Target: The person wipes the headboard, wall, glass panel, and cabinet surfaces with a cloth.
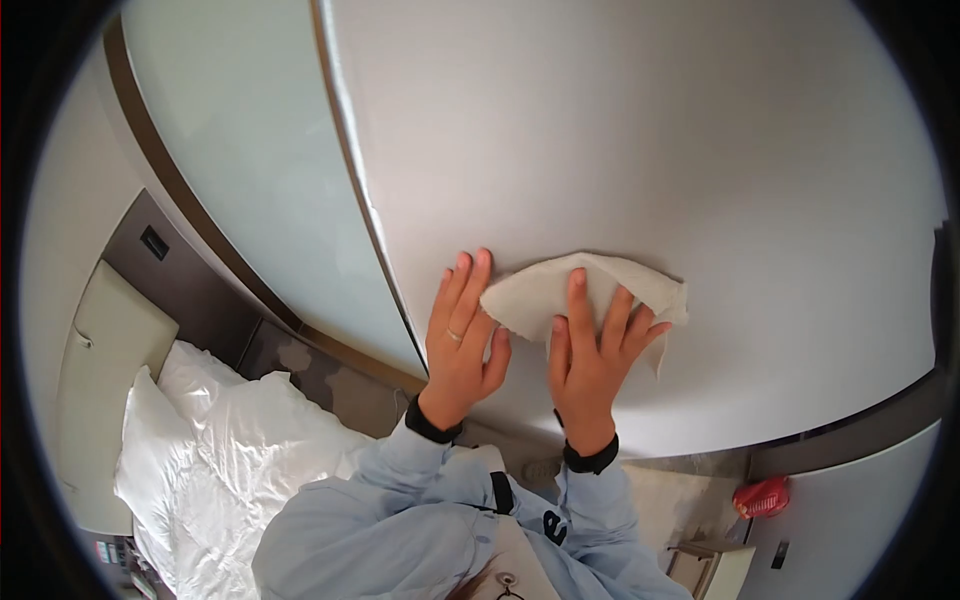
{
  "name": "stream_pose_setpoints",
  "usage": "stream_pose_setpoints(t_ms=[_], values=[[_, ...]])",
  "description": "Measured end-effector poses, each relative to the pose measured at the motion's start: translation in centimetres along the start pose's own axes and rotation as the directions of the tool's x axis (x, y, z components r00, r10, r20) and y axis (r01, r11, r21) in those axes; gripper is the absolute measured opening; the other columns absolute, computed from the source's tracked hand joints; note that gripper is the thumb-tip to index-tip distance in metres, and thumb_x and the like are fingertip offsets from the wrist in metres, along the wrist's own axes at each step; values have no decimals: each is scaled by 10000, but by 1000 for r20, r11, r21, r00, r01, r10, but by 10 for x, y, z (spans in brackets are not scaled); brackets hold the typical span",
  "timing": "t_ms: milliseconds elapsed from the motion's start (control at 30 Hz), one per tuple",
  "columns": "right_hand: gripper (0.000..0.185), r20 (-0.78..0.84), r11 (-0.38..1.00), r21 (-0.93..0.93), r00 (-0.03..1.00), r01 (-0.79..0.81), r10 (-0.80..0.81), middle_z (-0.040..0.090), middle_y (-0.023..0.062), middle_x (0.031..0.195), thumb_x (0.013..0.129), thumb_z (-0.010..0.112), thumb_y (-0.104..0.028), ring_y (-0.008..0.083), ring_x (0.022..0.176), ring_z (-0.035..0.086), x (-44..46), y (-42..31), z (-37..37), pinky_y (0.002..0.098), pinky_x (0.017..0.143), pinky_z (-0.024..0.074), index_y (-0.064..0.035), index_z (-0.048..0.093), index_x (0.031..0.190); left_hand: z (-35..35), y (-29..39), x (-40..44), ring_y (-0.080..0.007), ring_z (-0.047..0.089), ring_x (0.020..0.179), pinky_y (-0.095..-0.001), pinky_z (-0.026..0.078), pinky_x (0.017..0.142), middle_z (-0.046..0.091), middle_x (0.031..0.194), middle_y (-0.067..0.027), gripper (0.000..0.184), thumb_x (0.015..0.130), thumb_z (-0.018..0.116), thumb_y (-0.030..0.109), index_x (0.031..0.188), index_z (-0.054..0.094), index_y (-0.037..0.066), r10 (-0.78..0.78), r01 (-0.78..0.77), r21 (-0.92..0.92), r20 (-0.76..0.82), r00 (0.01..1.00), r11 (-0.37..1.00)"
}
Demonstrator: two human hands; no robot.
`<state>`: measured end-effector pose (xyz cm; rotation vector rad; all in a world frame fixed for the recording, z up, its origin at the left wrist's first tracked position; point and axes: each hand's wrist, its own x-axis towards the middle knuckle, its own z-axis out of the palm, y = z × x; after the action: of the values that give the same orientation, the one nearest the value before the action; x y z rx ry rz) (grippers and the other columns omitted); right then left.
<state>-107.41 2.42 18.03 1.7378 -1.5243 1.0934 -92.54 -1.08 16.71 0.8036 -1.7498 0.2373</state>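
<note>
A beige cloth lies spread against the pale wall, its right side folded over and one corner hanging down. My right hand presses on the cloth with its fingers apart and stretched upward. Just left of the cloth, my left hand rests flat on the wall, fingers extended; a ring is on one finger. The left fingers come right up to the cloth's left edge; whether they touch it I cannot tell. Both wrists show black cuffs below light blue sleeves.
Left of the wall stands a frosted glass panel with a brown frame. A bed with white bedding and a cream headboard is at lower left. A red packet and a small wooden box-like piece are at lower right.
</note>
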Motion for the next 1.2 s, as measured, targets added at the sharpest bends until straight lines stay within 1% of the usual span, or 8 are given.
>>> stream_pose_setpoints(t_ms=[133, 267, 567, 667, 767, 967, 1067, 1200], values=[[442, -31, 996, -3, 995, 94, -94, 453, 114, 1317, 891, 558, -249, 375, 1357, 231, 32, -34, 16, 587, 1102, -38, -253, 541, 1332, -30, -2, 1, -465, 340, 1315, -520, 256, 1090, 351, 1381, -350, 184, 892, 475, 102, 989, 479, -54, -59, 73, -246, 61, 996, 966], [438, -59, 975, -76, 975, 210, -215, 485, 72, 1268, 874, 567, -237, 366, 1384, 199, 71, -81, 44, 581, 1107, -45, -301, 560, 1307, -45, -4, 20, -412, 293, 1338, -511, 218, 1109, 260, 1417, -291, 339, 942, 472, 211, 1177, 354, -3, -125, 60, -164, -425, 896, 985], [325, -308, 994, -71, 946, 80, -99, 555, -18, 941, 824, 571, -294, 235, 1218, 402, 63, -101, 76, 481, 1098, 82, -350, 674, 1127, -15, -13, 29, -470, 169, 1380, -528, 171, 1103, 109, 1490, -342, 604, 960, 322, 356, 1383, 285, -73, -143, 125, -220, -72, 987, 968], [614, -178, 991, -128, 983, 24, -47, 270, 23, 1528, 933, 447, -480, 258, 1314, 356, 42, -76, 59, 455, 1072, 301, -209, 303, 1466, -1, 3, 28, -568, 115, 1353, -592, 134, 1085, 80, 1467, -394, 619, 905, 346, 337, 1334, 311, -109, -151, 119, -336, -71, 986, 935], [257, -41, 996, -39, 996, 75, -76, 561, -14, 888, 779, 575, -283, 201, 1135, 445, 40, -40, 28, 481, 1071, 135, -327, 698, 1000, 15, 27, 28, -546, 100, 1367, -602, 115, 1094, 109, 1476, -366, 611, 886, 379, 323, 1320, 338, -106, -105, 89, -316, -33, 994, 945], [311, -250, 991, -124, 968, -44, 12, 549, 81, 1088, 779, 573, -351, 371, 1008, 451, 11, 68, -11, 572, 915, 277, -207, 645, 1044, 77, 107, 36, -506, 108, 1383, -619, 30, 1094, 160, 1496, -304, 604, 900, 426, 337, 1356, 366, -55, 167, -135, -251, 109, 980, 958], [331, -84, 942, -11, 939, -336, 334, 505, 171, 1225, 839, 547, -321, 436, 1149, 429, 1, 135, -62, 659, 1018, 208, -182, 608, 1133, 120, 170, 47, -473, 124, 1394, -614, 7, 1091, 213, 1492, -280, 604, 891, 505, 332, 1366, 411, -30, 344, -289, -271, 185, 920, 918], [533, -306, 938, -187, 925, -291, 226, 302, 297, 1415, 913, 489, -383, 534, 1274, 287, 22, 234, -141, 677, 1044, 145, -99, 444, 1362, 168, 279, 89, -327, 208, 1415, -534, 36, 1120, 304, 1503, -150, 583, 911, 494, 332, 1396, 411, 19, 432, -302, -422, 256, 865, 855]])
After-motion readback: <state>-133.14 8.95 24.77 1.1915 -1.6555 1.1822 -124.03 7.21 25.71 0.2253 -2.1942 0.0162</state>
